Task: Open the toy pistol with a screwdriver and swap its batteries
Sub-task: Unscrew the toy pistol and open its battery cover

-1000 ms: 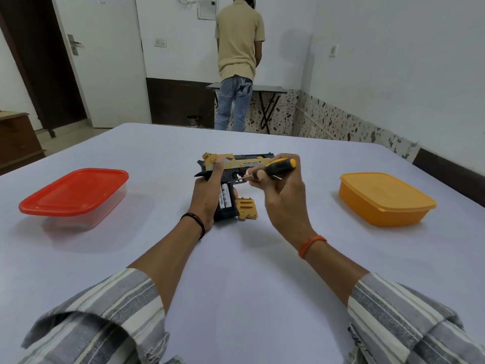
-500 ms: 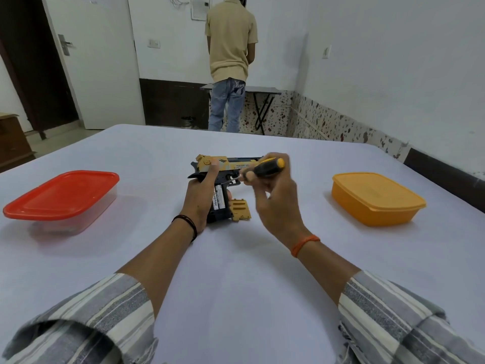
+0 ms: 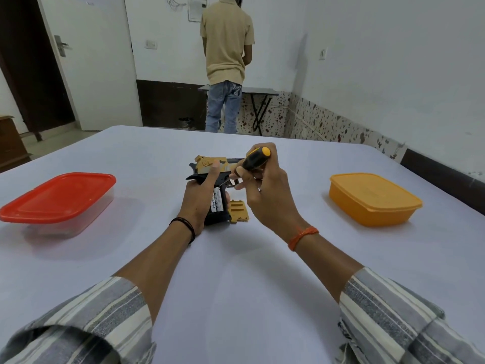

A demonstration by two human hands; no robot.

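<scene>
A black and gold toy pistol (image 3: 210, 168) stands with its grip down on the table's middle. My left hand (image 3: 200, 199) grips the pistol around the grip, thumb up on the slide. The grip's side is uncovered and white batteries (image 3: 217, 203) show inside it. A gold cover plate (image 3: 238, 212) lies on the table just right of the grip. My right hand (image 3: 265, 190) holds a screwdriver (image 3: 254, 161) with a black and yellow handle, its tip pointing down-left at the pistol's trigger area; the tip itself is hidden by my fingers.
A red-lidded clear box (image 3: 56, 199) sits at the left of the white table (image 3: 236, 271). An orange lidded box (image 3: 372, 198) sits at the right. A person (image 3: 227, 61) stands with their back turned at a small folding table beyond the far edge.
My right hand has tilted the screwdriver's handle up, steeper than before. The pistol and my left hand stay in place; the view has shifted slightly.
</scene>
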